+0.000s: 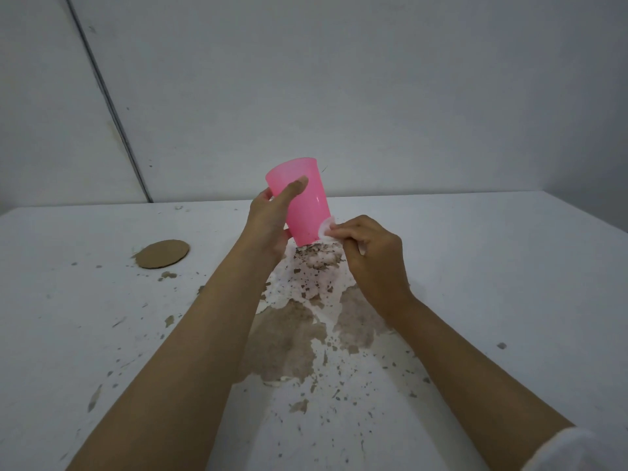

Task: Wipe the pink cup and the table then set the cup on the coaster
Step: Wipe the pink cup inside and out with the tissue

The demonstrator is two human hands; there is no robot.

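Obs., standing by the table:

- Left thumb lies across the wall of the pink cup just below its rim. The left hand wraps the cup from the side and grasps it.
- Right fingertips pinch a small white pad and press it on the cup's lower wall, near the base. The other fingers of the right hand are curled in.
- Cup: held off the table, rim up, tilted, base nearest the pad. Its inside is not in view from here, so contents cannot be told.
- Count: one cup, one pad, one coaster, two hands.
- Coaster: round brown card disc, flat on the table, well to the left of the cup and apart from it.
- Under and nearer than the cup: brown patches and dark specks on the white top.
- Edges: the table's far edge runs behind the cup along the grey wall. Right of the cup a wide stretch of white top lies open.
- White sleeve on the right arm, far from the cup.
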